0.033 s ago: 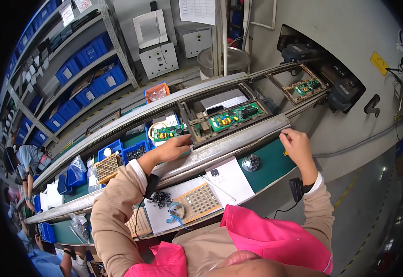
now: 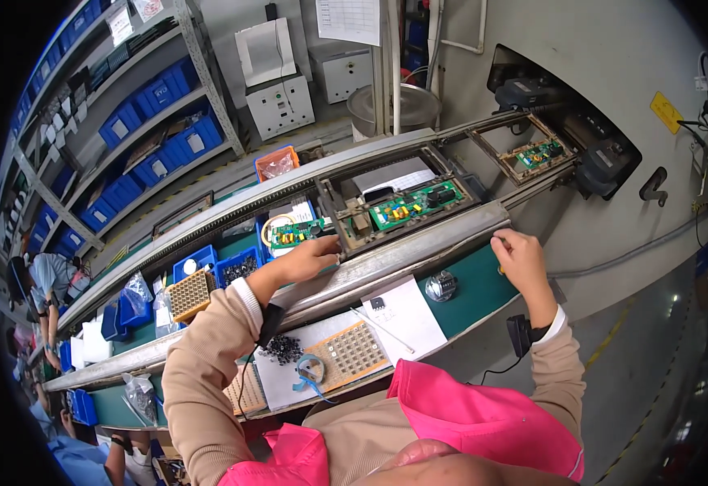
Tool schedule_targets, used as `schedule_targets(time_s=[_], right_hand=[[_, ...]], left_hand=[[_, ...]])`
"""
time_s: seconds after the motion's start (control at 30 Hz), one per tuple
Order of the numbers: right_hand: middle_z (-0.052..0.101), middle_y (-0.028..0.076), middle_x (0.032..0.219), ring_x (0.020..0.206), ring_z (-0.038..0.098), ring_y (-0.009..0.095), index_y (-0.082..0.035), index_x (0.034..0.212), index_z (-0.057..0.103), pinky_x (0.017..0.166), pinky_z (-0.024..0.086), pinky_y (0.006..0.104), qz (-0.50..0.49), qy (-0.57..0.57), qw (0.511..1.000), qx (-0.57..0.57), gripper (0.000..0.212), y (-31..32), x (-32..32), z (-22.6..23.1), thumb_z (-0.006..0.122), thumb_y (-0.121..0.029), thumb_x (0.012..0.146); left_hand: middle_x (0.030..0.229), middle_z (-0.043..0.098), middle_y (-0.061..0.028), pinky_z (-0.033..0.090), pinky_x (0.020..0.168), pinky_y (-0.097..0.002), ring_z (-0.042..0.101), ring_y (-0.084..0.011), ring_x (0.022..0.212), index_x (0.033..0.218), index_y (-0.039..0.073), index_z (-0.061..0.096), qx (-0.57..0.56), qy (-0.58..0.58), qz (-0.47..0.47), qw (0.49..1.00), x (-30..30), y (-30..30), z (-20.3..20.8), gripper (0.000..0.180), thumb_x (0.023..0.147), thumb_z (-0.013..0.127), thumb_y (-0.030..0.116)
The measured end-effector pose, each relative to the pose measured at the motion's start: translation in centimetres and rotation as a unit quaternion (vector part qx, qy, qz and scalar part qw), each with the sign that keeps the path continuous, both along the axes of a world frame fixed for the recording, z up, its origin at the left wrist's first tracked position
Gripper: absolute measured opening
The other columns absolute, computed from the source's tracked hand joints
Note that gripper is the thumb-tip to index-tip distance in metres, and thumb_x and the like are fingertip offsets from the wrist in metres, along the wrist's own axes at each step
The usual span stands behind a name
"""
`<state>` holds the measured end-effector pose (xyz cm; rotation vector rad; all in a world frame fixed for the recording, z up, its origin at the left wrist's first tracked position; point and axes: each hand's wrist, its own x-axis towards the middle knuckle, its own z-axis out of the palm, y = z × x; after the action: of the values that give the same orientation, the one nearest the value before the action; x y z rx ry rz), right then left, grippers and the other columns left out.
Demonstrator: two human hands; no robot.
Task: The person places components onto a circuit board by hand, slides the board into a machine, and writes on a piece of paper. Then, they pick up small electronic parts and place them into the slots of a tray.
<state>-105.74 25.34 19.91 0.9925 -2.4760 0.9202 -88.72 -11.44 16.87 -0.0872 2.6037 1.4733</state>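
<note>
My left hand (image 2: 309, 259) rests at the conveyor's near metal rail, fingers stretched toward the lower left corner of a carrier frame (image 2: 354, 243). Inside that frame lies a green circuit board (image 2: 406, 208) with yellow, black and other parts on it. A second green circuit board (image 2: 293, 235) shows just beyond the left hand, partly covered by it. Over the bench's right end, my right hand (image 2: 520, 255) is raised, its thumb and fingers pinched together. A small yellow spot shows beside its palm; whether the hand holds anything is unclear.
Farther right, another carrier with a circuit board (image 2: 540, 152) sits by the machine opening. On the near bench are a white sheet (image 2: 419, 312), black components (image 2: 282, 350), a tan component tray (image 2: 354, 355), a blue tape roll (image 2: 309, 370) and a round clear-and-dark object (image 2: 441, 285).
My left hand and forearm have shifted very slightly to the right along the rail. My right hand and the carriers look nearly unchanged.
</note>
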Motion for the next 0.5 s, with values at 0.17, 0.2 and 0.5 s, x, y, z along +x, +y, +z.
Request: schedule_targets(time_s=[0.17,0.2,0.5], right_hand=[[0.064,0.016,0.069,0.057,0.062,0.022,0.002,0.090,0.067,0.054,0.047,0.0314,0.024,-0.024,0.999,-0.026,0.016,-1.0,2.5,-1.3,0.065,-0.013,0.083],[0.064,0.016,0.069,0.057,0.062,0.021,0.002,0.089,0.067,0.053,0.047,0.0305,0.044,-0.032,0.998,-0.041,0.016,-1.5,3.3,-1.5,0.065,-0.012,0.083],[0.063,0.010,0.066,0.057,0.061,0.015,0.003,0.082,0.066,0.052,0.046,0.0263,0.167,-0.171,0.968,-0.071,0.010,-3.3,9.1,-2.9,0.063,-0.006,0.083]], left_hand=[[0.115,0.063,-0.0161,0.048,0.090,-0.0329,0.061,-0.0236,0.102,0.133,-0.004,0.043,0.001,0.008,0.001,1.000,-0.9,0.6,-0.3,0.047,0.090,0.054,0.013],[0.113,0.064,-0.0158,0.048,0.089,-0.0328,0.062,-0.0232,0.100,0.130,-0.004,0.045,-0.022,0.008,0.014,1.000,-0.4,0.5,0.1,0.045,0.090,0.054,0.013],[0.103,0.064,-0.0171,0.049,0.085,-0.0360,0.062,-0.0292,0.098,0.106,-0.004,0.061,-0.151,0.101,-0.024,0.983,15.7,5.4,15.7,0.025,0.085,0.059,0.008]])
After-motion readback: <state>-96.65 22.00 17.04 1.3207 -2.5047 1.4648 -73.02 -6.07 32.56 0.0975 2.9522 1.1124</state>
